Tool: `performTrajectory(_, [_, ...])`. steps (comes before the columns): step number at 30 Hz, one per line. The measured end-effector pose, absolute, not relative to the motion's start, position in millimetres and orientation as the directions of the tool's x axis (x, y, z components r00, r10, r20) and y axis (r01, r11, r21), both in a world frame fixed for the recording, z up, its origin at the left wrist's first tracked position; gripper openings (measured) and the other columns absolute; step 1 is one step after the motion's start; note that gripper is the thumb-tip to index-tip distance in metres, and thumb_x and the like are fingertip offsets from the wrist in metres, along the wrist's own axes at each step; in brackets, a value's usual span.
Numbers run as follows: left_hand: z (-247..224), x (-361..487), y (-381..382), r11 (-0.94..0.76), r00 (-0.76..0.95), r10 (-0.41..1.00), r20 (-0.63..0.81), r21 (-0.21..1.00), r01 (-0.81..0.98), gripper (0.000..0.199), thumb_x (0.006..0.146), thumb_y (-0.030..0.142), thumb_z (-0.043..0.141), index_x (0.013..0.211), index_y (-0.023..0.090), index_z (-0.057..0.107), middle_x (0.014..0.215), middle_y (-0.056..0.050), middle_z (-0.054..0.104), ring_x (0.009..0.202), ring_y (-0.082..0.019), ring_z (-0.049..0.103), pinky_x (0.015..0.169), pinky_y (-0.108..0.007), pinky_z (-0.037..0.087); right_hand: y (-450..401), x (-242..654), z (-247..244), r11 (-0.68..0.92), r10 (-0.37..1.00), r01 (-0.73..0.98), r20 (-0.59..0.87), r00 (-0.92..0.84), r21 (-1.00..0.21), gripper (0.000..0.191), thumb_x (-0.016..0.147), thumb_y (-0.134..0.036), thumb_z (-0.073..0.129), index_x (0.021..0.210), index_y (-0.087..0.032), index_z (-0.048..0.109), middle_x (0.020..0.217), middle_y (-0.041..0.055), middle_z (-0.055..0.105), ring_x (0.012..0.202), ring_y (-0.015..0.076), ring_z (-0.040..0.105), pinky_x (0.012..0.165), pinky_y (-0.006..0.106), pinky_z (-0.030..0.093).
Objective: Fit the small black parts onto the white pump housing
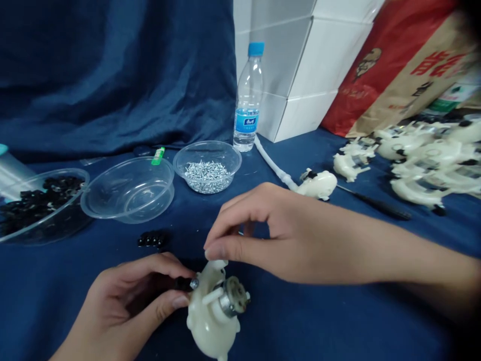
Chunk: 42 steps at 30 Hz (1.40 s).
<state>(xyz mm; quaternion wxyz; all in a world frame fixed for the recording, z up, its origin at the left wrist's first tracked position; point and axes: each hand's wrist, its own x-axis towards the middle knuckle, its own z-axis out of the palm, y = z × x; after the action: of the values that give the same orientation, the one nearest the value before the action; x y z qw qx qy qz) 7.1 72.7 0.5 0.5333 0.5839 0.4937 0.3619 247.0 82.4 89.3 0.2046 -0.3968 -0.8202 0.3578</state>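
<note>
A cream-white plastic housing point(212, 321) stands on the blue cloth at the bottom centre, with a small silver motor point(233, 296) mounted on its face. My left hand point(128, 301) is shut around a short black part point(184, 284) with a silver screw end, pressed against the housing's side. My right hand point(285, 240) reaches in from the right, its thumb and forefinger pinching the housing's top tip. Anything between those fingertips is hidden.
Clear bowls hold black parts point(41, 205) and silver screws point(206, 170), beside a transparent bowl point(128, 190). Several black parts point(150, 240) lie nearby. A water bottle point(248, 98), black-handled screwdriver point(376, 204) and pile of white housings point(424, 165) stand further back.
</note>
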Motion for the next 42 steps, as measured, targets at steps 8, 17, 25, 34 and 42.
performTrajectory(8, [-3,1,73,-0.031,0.246,0.969,-0.036,0.965,0.260,0.013,0.068,0.033,0.083,0.079,0.028,0.077,0.083,0.002,0.076,0.074,-0.016,0.074,0.066,-0.016,0.060,81,248,86,0.506,0.757,0.525,0.060,-0.651,-0.684,0.017,0.091,-0.007,0.064,0.095,-0.016,0.077,0.092,-0.0043,0.074,0.083,0.0084,0.066,0.077,0.017,0.047])
performTrajectory(17, [8,5,78,-0.222,0.475,0.871,0.128,0.964,0.147,0.037,0.076,0.011,0.076,0.092,0.044,0.077,0.083,0.009,0.079,0.071,-0.012,0.075,0.063,-0.013,0.060,58,227,79,0.590,0.761,0.607,0.115,-0.638,-0.532,0.015,0.093,-0.021,0.064,0.088,-0.013,0.076,0.086,0.0042,0.069,0.075,0.0153,0.063,0.066,0.025,0.049])
performTrajectory(25, [17,18,77,-0.290,0.444,0.872,0.205,0.948,0.133,0.038,0.074,0.007,0.074,0.092,0.040,0.078,0.071,0.008,0.074,0.061,-0.009,0.070,0.057,-0.012,0.057,54,215,73,0.580,0.790,0.688,0.092,-0.606,-0.437,0.022,0.065,-0.013,0.084,0.085,-0.014,0.075,0.083,0.0029,0.069,0.074,0.0202,0.063,0.068,0.032,0.052])
performTrajectory(34, [8,8,79,-0.189,0.498,0.859,0.123,0.978,0.084,0.030,0.080,0.011,0.071,0.096,0.035,0.077,0.082,0.004,0.076,0.072,-0.012,0.071,0.065,-0.017,0.058,54,218,72,0.467,0.868,0.706,0.124,-0.481,-0.532,0.012,0.091,-0.022,0.060,0.086,-0.022,0.071,0.082,-0.0020,0.068,0.075,0.0164,0.064,0.069,0.031,0.048])
performTrajectory(42, [8,13,74,0.007,0.454,0.891,-0.004,1.000,-0.005,0.016,0.077,0.018,0.076,0.083,0.032,0.079,0.077,0.003,0.074,0.068,-0.010,0.067,0.064,-0.015,0.054,57,213,68,0.320,0.912,0.684,0.019,-0.409,-0.655,0.013,0.089,-0.023,0.061,0.078,-0.024,0.068,0.080,-0.0066,0.066,0.075,0.0125,0.056,0.075,0.029,0.042])
